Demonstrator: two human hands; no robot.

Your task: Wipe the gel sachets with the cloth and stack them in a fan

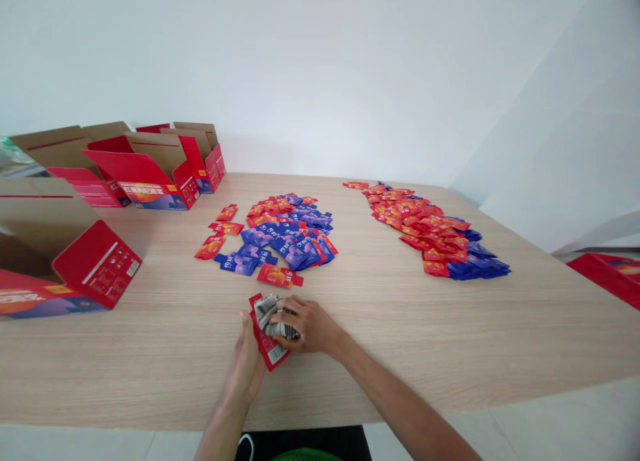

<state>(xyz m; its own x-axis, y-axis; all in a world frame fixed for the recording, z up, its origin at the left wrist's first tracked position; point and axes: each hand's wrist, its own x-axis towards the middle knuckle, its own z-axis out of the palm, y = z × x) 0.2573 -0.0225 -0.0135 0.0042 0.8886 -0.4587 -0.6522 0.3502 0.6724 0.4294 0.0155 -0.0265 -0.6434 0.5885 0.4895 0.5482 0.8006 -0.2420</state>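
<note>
Left hand [247, 360] around red packet [263, 339], long axis diagonal, barcode end [277, 354] nearest, right hand [311, 326] around grey bundle [267, 310].

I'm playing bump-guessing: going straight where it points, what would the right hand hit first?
Past the grey bundle it grips, the right hand would probably meet the red packet in the left hand, though depth is unclear.

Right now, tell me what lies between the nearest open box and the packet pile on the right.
The head view shows a middle cluster of red and blue packets between the nearest open box and the right-hand pile.
</note>
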